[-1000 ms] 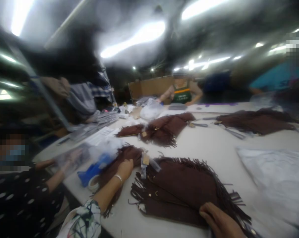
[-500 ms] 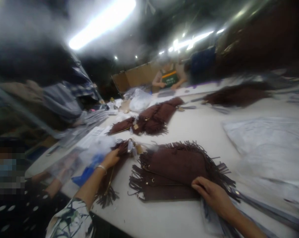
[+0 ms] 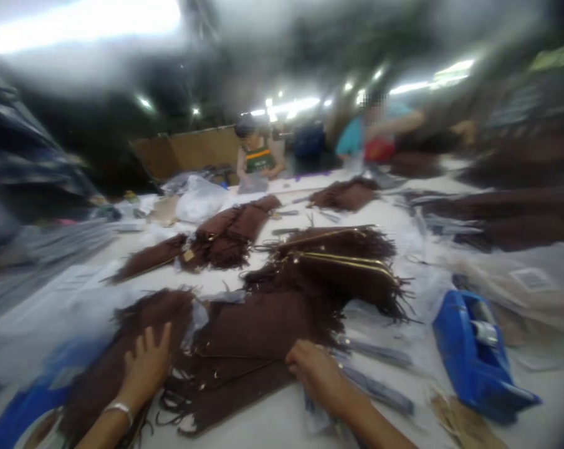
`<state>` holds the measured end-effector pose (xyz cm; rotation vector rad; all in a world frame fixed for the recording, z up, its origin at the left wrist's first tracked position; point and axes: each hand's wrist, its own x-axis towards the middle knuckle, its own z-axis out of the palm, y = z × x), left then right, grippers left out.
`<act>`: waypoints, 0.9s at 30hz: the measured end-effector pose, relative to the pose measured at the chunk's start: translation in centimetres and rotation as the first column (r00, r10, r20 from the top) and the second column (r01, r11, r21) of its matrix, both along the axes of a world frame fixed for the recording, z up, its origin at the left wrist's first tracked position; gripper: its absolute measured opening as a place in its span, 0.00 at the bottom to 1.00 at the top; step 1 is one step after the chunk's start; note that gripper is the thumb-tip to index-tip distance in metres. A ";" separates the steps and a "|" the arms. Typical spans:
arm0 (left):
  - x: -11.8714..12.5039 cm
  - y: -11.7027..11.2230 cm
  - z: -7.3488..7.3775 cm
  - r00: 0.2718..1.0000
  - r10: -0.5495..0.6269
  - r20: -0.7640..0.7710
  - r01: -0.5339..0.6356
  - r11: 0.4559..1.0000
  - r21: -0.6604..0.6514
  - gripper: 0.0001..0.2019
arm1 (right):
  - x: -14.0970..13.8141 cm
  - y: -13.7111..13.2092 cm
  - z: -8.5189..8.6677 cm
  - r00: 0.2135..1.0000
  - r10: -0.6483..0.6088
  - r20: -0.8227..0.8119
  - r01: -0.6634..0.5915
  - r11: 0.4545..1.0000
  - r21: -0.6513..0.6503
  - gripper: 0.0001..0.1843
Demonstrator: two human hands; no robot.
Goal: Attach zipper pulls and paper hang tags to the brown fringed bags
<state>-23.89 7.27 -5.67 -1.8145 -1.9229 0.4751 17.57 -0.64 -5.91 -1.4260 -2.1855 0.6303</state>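
While left hand (image 3: pixel 146 368) splays wide over one fringed bag (image 3: pixel 104 371), right hand (image 3: pixel 316 374) pinches second bag (image 3: pixel 256 327).

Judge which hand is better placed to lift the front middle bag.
Likely the right hand, curled at the edge of the front middle bag; the left hand is spread over another bag.
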 end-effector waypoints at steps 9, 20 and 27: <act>-1.1 2.5 -1.4 0.993 0.118 -0.018 -0.117 0.992 0.047 0.33 | 0.1 0.2 -3.7 0.991 0.022 0.135 -0.028 0.999 0.037 0.07; 16.8 1.3 0.2 0.630 -0.568 0.530 0.437 0.823 0.363 0.22 | 9.6 4.5 4.8 0.936 -0.309 0.169 0.260 0.930 0.261 0.17; 23.7 4.1 -2.8 0.617 -0.494 0.613 0.485 0.852 0.199 0.27 | 14.7 13.9 1.6 0.795 -0.327 0.511 0.139 0.918 0.371 0.44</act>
